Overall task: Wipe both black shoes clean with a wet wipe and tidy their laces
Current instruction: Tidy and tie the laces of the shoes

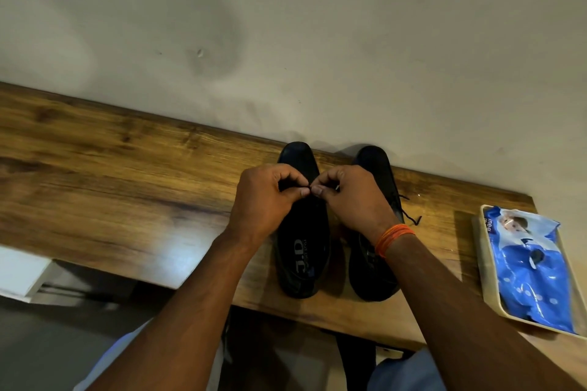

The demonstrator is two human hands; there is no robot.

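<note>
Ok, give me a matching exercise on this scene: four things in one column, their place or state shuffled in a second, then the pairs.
Things:
1. left shoe
2. right shoe
3. wipes pack
4. thread band

Place or state:
A. lies in a cream tray at the table's right end
B. wraps the right wrist
C. lace end trails loose on the table
D. both hands pinch its lace above it

Pairs: 1-D, 2-C, 3-A, 4-B

The left hand and right hand meet fingertip to fingertip over the left shoe.

Bare table (111, 187) lies left of the shoes (301, 232); wipes tray (489, 295) and wall (286, 41) crowd right and behind
</note>
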